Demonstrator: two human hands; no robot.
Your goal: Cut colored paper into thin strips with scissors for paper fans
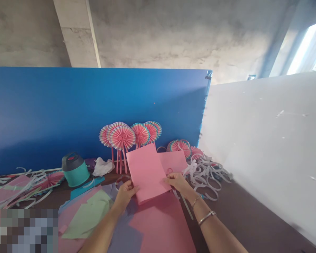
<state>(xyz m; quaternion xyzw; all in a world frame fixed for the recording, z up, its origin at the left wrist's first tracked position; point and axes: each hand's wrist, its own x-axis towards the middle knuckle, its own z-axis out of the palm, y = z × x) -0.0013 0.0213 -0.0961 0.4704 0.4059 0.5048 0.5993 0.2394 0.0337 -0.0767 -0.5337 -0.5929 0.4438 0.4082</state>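
A pink sheet of paper (147, 172) is held up, slightly tilted, between my two hands. My left hand (125, 194) pinches its lower left edge between thumb and fingers. On the right edge, my right hand (177, 182) grips the same sheet, with bracelets on that wrist. Beneath it a larger pink sheet (163, 225) lies on the table, overlapping bluish-grey paper (125, 235). Another pink piece (173, 161) shows behind the held sheet on the right. Light green paper (88, 214) rests left of my left hand.
Pink pleated paper fans (122, 137) stand against the blue partition (68, 105). A teal container with a dark lid (76, 170) is at the left, beside a crumpled white item (103, 167). Curled white strips (206, 175) pile up at the right, near a white wall (265, 140).
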